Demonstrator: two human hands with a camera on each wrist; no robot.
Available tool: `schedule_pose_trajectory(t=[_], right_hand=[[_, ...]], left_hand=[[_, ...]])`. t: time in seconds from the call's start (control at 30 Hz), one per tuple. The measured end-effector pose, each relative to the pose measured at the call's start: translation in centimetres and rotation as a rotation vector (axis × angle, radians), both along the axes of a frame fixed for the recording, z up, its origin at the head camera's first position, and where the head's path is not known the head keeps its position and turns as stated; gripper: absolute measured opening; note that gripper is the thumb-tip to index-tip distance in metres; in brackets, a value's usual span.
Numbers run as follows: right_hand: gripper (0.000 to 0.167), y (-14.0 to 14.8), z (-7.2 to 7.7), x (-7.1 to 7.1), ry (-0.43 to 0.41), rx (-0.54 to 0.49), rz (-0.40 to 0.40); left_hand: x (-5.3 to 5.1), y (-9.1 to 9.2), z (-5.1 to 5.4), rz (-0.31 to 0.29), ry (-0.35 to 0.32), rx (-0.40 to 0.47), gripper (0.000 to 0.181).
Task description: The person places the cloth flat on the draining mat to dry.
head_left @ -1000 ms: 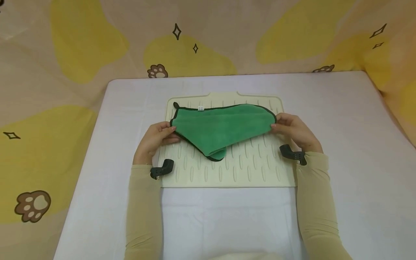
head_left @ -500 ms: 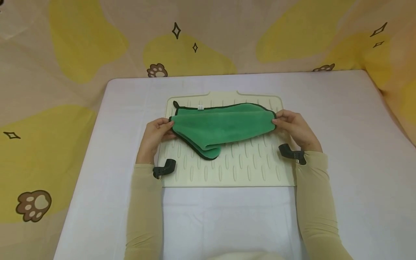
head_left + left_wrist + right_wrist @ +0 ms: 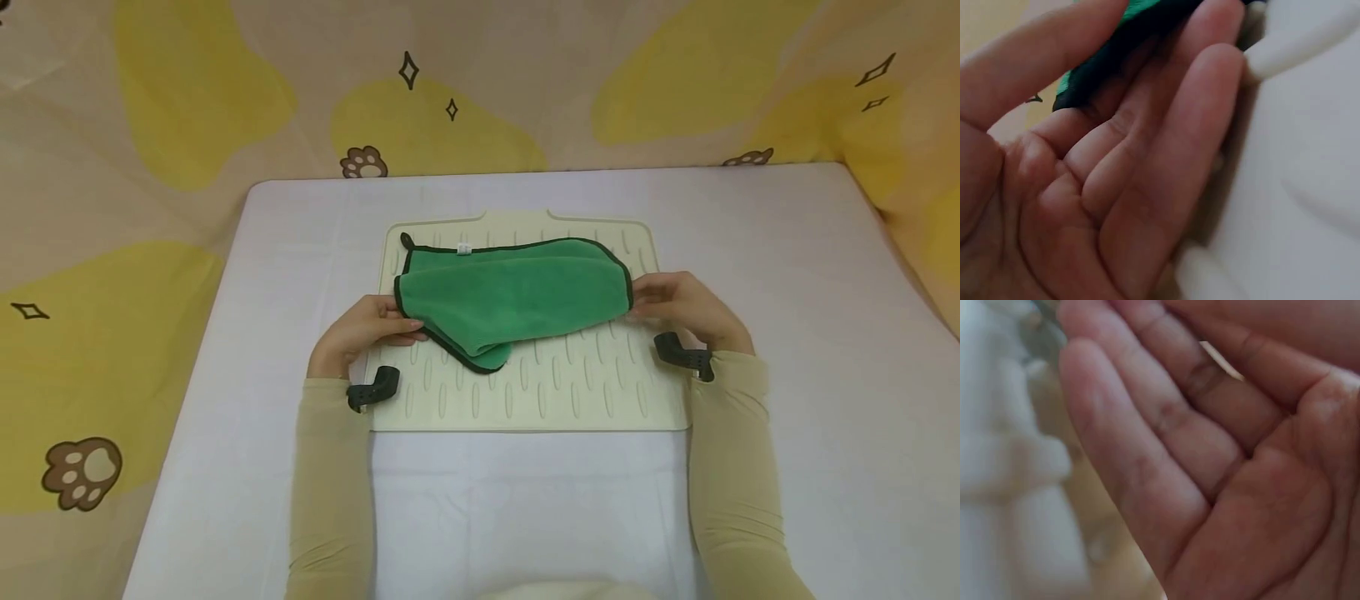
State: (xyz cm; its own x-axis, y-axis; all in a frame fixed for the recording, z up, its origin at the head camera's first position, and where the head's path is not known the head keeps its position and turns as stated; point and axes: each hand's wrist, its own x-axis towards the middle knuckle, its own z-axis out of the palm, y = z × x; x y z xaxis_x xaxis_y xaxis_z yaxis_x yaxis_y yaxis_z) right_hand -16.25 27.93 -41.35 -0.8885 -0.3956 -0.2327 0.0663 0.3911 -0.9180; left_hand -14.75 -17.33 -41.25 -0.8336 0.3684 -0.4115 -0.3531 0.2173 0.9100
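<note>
A: What has moved since half a second ago?

B: Both hands have come a little nearer the person; the left hand point(image 3: 363, 329) has slid from the upper left corner of the green cloth point(image 3: 517, 300) down its slanting edge, and the right hand point(image 3: 693, 310) sits lower along the cloth's rounded right end; the cloth itself has hardly shifted.

A: And the fingers; are they pinching it?

B: I cannot tell for either hand; on the left, the thumb point(image 3: 1041, 59) is over the dark trim and the long fingers point(image 3: 1172, 150) lie below, fairly straight, with a wide gap near the palm, but the thumb tip leaves the wrist view; on the right, the extended fingers point(image 3: 1132, 450) lie side by side, and their contact with the cloth's edge is out of clear sight.

A: Where is the cloth, exactly?

B: Over the far part of the cream ridged mat point(image 3: 573, 400), folded, its lower flap pointing towards the person; a white tag point(image 3: 464, 249) shows on the far edge, and a dark loop point(image 3: 407, 242) at the far left corner.

A: Anything around that?

B: The mat lies on a white-covered table point(image 3: 532, 508); behind it hangs a yellow and beige patterned fabric point(image 3: 540, 75); beige sleeves point(image 3: 333, 492) cover both forearms.
</note>
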Motion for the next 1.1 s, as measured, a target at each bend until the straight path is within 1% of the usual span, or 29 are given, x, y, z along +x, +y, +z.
schedule_pose_trajectory(t=[0.17, 0.23, 0.3, 0.4, 0.53, 0.6, 0.73, 0.83, 0.87, 0.93, 1.0, 1.03, 1.1], right_hand=[[0.020, -0.59, -0.27, -0.21, 0.066, -0.014, 0.048], [0.017, -0.70, -0.33, -0.26, 0.103, -0.024, 0.056], [0.017, -0.71, -0.34, -0.30, 0.127, -0.052, 0.048], [0.013, -0.61, -0.21, -0.22, 0.144, -0.143, 0.032], [0.007, -0.38, -0.01, -0.07, 0.139, -0.286, 0.019], [0.008, -0.34, 0.09, -0.02, 0.135, -0.334, 0.022], [0.011, -0.48, 0.24, 0.05, 0.120, -0.377, 0.010], [0.009, -0.75, 0.28, 0.07, 0.108, -0.382, -0.010], [0.008, -0.82, 0.29, 0.05, 0.106, -0.367, -0.015], [0.008, -0.81, 0.33, 0.05, 0.094, -0.303, -0.020], [0.013, -0.70, 0.38, 0.10, 0.081, -0.208, -0.019], [0.017, -0.63, 0.40, 0.14, 0.074, -0.157, -0.014], [0.023, -0.47, 0.42, 0.20, 0.055, -0.072, 0.010]], left_hand=[[-0.13, 0.35, -0.01, 0.078, 0.051, -0.035, 0.030], [-0.16, 0.30, 0.03, 0.115, 0.068, -0.029, 0.030], [-0.17, 0.19, 0.08, 0.152, 0.080, -0.010, 0.029], [-0.11, -0.03, 0.27, 0.193, 0.089, 0.023, 0.022], [-0.03, -0.21, 0.58, 0.223, 0.087, 0.078, 0.015], [-0.01, -0.26, 0.64, 0.234, 0.087, 0.103, 0.013], [-0.04, -0.24, 0.58, 0.261, 0.102, 0.148, 0.012], [-0.09, -0.20, 0.52, 0.280, 0.122, 0.171, 0.013], [-0.11, -0.21, 0.47, 0.279, 0.125, 0.164, 0.013], [-0.13, -0.27, 0.35, 0.247, 0.117, 0.112, 0.013], [-0.09, -0.38, 0.26, 0.171, 0.095, 0.049, 0.015], [-0.05, -0.45, 0.22, 0.121, 0.084, 0.018, 0.018], [0.05, -0.56, 0.21, 0.025, 0.062, -0.015, 0.025]])
